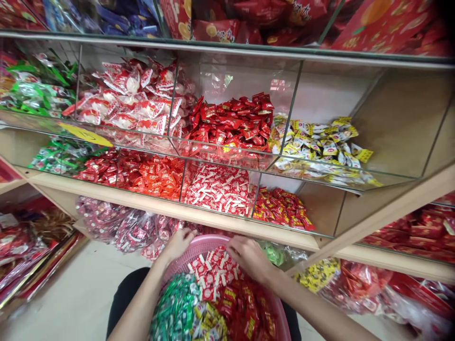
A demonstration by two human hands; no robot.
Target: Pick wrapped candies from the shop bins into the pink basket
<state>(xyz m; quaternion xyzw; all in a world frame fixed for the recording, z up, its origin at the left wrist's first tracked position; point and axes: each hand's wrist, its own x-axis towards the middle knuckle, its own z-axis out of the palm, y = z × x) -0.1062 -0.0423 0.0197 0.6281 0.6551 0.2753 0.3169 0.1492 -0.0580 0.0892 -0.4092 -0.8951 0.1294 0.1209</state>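
A pink plastic basket [209, 242] sits in front of me, filled with wrapped candies: red-and-white ones [209, 270] at the far side, green ones [176, 308] at the near left, red ones [249, 308] at the right. My left hand [179, 244] rests on the basket's far left rim, fingers curled over it. My right hand [249, 255] lies on the red-and-white candies at the far right, fingers bent down into them; what they hold I cannot make out.
Glass-fronted shelf bins stand ahead: red-and-white sweets [220, 189], red packets [234, 121], yellow packets [320, 142], orange-red ones [156, 175], green ones [39, 87]. A wooden shelf edge [213, 218] runs just beyond the basket. Bagged candy hangs below it. Pale floor lies at the left.
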